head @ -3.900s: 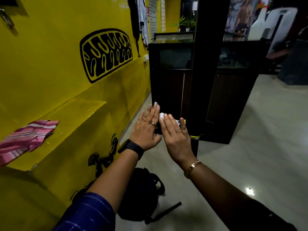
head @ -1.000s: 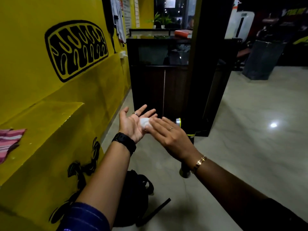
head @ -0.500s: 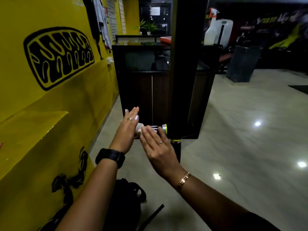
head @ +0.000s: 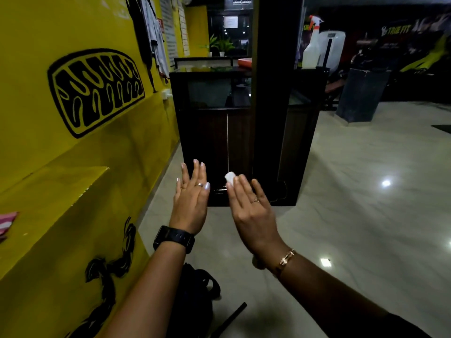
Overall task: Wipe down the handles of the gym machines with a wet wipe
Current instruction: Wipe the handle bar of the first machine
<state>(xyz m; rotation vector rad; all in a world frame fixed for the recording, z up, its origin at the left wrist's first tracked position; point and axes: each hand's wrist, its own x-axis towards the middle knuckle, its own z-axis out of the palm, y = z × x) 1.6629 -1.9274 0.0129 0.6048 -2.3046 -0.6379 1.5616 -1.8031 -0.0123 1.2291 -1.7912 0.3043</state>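
Beside the yellow wall (head: 97, 147), the left hand (head: 191, 198) is held up flat, its grip apart and holding nothing. Just right of it, a white wipe (head: 230, 177) peeks out from under the straight fingertips of the right hand (head: 251, 208) (grip apart too), in front of a dark post (head: 271, 93).

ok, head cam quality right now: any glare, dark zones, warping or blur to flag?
Head view: dim overall, with bright lamp reflections on the glossy floor. Head view: the pillar and cabinet are nearly black and show little detail. Head view: wide-angle stretch towards the edges, plainest on the yellow wall. Head view: left hand, right hand and white wipe are sharp.
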